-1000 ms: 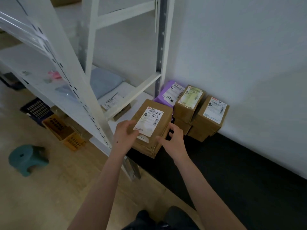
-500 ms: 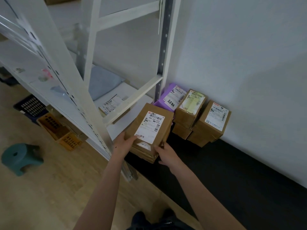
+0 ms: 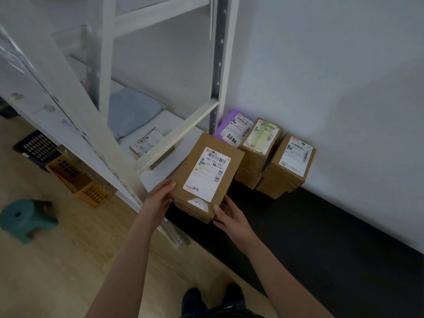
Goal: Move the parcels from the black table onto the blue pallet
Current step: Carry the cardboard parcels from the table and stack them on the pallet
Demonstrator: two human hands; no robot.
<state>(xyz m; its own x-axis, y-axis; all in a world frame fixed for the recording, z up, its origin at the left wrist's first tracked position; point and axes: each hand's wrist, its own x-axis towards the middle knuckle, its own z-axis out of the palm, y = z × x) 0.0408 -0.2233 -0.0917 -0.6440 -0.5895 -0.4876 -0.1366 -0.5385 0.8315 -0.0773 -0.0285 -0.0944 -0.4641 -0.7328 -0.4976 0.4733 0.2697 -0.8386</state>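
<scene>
A brown cardboard parcel point(image 3: 183, 173) with a white label lies on top of a second flat brown parcel point(image 3: 195, 213). My left hand point(image 3: 158, 198) grips the left side of this stack and my right hand point(image 3: 229, 218) grips its near right corner, above the left end of the black table point(image 3: 321, 237). Against the wall on the table stand a purple parcel point(image 3: 226, 120), a brown parcel with a yellowish label point(image 3: 254, 157) and another brown parcel point(image 3: 277, 177), each on lower boxes. The blue pallet is not in view.
A white metal shelf rack point(image 3: 75, 97) stands left of the table, holding a grey bag point(image 3: 130, 111) and a labelled parcel point(image 3: 149, 143). A green stool point(image 3: 23, 216), an orange crate point(image 3: 75, 180) and a dark crate point(image 3: 37, 146) sit on the wooden floor. My shoes point(image 3: 211, 297) show below.
My hands slid from the top of the stack down to its near sides and closed on it. The stack has come toward me, away from the other parcels.
</scene>
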